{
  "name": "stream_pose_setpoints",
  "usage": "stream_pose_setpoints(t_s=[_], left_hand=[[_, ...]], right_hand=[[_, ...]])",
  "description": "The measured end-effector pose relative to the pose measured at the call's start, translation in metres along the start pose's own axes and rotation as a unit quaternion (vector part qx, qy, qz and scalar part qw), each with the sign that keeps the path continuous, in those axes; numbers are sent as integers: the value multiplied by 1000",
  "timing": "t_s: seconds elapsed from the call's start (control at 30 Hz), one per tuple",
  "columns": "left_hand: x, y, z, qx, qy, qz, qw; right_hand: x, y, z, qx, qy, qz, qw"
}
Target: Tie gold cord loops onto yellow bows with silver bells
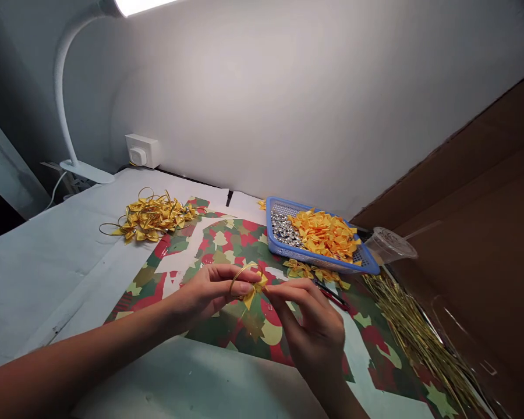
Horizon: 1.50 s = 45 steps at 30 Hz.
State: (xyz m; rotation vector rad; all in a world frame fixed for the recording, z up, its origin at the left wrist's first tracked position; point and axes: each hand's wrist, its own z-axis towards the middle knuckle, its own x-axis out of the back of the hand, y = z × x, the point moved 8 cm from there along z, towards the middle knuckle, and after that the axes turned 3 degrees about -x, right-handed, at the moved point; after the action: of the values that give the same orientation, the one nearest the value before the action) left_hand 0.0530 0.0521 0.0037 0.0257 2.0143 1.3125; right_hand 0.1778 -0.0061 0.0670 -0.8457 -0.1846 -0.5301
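Above the patterned sheet, my left hand [220, 289] pinches a yellow ribbon bow [254, 291] between thumb and fingers. A gold cord loop [237, 278] rises from the bow and curves over those fingertips. From the other side my right hand [312, 317] is closed, its thumb and index fingertips pressed together at the bow's right edge. What exactly lies between the right fingertips is hidden. Just beyond the hands, several yellow bows [303, 269] lie on the sheet beside a dark pen-like tool [332, 295].
A blue basket [283, 251] holds silver beads [284, 230] and yellow-orange ribbon pieces [325, 234]. Finished-looking looped bows [151, 216] are heaped at left. Gold cords [413, 326] lie at right near a clear plastic cup [388, 244]. A white lamp [87, 170] stands at back left.
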Motion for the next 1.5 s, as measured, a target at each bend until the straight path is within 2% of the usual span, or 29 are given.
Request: stream_pose_setpoints(t_s=[0.23, 0.8, 1.0, 1.17, 1.5], left_hand=[[1, -3, 0, 7, -8, 0, 1000], [-3, -8, 1, 24, -15, -14, 1000], [-4, -6, 1, 21, -3, -50, 998], [-4, -3, 2, 14, -7, -87, 996], [-6, -6, 2, 23, -11, -59, 998]], right_hand=[[-2, 5, -5, -20, -4, 15, 1000], [-4, 1, -4, -19, 7, 34, 999], [-5, 4, -2, -38, 1, 45, 998], [-7, 9, -1, -67, -19, 84, 994], [-13, 16, -2, -96, -33, 157, 982]])
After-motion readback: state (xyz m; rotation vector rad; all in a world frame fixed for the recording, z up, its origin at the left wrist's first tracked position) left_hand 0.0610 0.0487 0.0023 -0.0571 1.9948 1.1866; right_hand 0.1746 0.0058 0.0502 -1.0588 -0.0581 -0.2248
